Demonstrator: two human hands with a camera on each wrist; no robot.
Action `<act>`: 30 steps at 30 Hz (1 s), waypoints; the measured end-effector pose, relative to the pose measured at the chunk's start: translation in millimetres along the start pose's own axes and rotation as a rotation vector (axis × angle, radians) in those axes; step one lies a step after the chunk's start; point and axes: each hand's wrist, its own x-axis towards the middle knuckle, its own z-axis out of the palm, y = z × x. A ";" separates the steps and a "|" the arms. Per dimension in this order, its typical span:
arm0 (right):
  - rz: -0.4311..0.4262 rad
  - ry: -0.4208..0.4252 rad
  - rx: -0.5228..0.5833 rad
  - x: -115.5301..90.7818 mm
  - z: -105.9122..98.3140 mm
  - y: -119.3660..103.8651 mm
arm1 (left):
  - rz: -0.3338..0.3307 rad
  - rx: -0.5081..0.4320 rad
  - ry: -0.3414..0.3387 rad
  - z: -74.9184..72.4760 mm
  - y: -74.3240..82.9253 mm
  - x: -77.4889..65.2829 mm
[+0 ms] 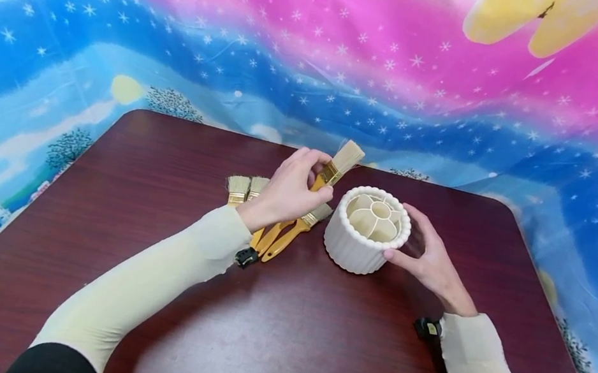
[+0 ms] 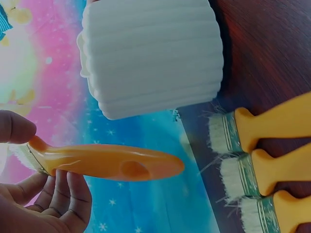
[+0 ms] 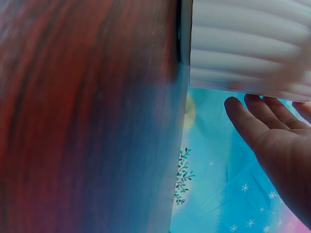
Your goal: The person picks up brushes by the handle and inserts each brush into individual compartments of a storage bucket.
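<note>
My left hand (image 1: 293,189) pinches a paintbrush (image 1: 345,160) near its metal band, bristles tilted up and away. In the left wrist view the brush's orange handle (image 2: 112,162) points free of the fingers. To the right stands a white ribbed round holder (image 1: 356,247), its top divided into petal-shaped compartments around a central ring. My right hand (image 1: 434,255) rests against the holder's right side, thumb at the near rim and fingers extended toward the back. Under and beside the left hand, three more paintbrushes (image 1: 291,237) lie on the table, partly covered by it.
The dark red-brown table (image 1: 274,350) has rounded far corners. Behind it hangs a pink and blue cloth (image 1: 296,51) with snowflakes, meeting the table's back and side edges. A black wrist strap piece (image 1: 246,258) sits below the left wrist, close to the brush handles.
</note>
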 end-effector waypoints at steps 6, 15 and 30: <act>-0.007 0.000 0.007 0.1 -0.5 0.5 | 0.040 -0.055 0.017 3.8 5.6 3.7; -0.007 0.000 0.006 -0.5 0.6 0.7 | 0.121 -0.093 0.036 9.2 14.6 7.6; 0.013 0.002 -0.001 -0.5 1.5 -1.2 | 0.161 -0.208 0.085 9.9 27.3 14.9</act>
